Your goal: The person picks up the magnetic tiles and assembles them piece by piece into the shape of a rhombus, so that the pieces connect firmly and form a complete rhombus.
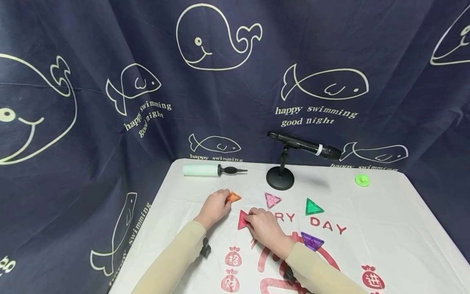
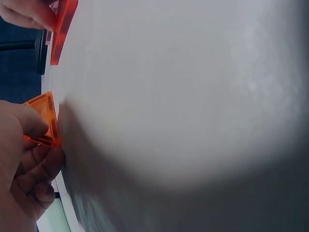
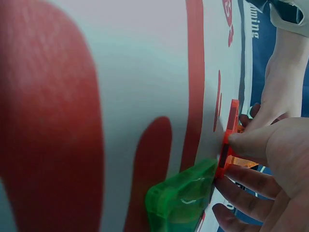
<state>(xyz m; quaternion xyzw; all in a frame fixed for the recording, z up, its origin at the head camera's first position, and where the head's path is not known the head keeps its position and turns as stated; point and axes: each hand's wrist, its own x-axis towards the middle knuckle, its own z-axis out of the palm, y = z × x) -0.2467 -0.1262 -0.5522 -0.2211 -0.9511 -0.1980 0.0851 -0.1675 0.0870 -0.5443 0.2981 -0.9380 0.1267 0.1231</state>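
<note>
My left hand [image 1: 216,207] pinches an orange translucent triangular tile [image 1: 234,197]. In the left wrist view, the thumb lies across the face of this orange tile [image 2: 47,118], whose lower edge is close to the white cloth. To the right and a little nearer, my right hand [image 1: 267,228] grips a red triangular tile [image 1: 242,219] between thumb and fingers. The right wrist view shows the red tile [image 3: 229,137] standing on edge, with the orange one partly hidden behind it. A green translucent tile [image 3: 181,198] appears close beside the right fingers there.
A pink triangle [image 1: 272,200], a green triangle [image 1: 313,207] and a purple triangle [image 1: 312,241] lie right of the hands on the printed white cloth [image 1: 165,228]. Along the back are a pale green hand pump [image 1: 201,170], a microphone [image 1: 304,145] on a stand and a small green toy [image 1: 362,180].
</note>
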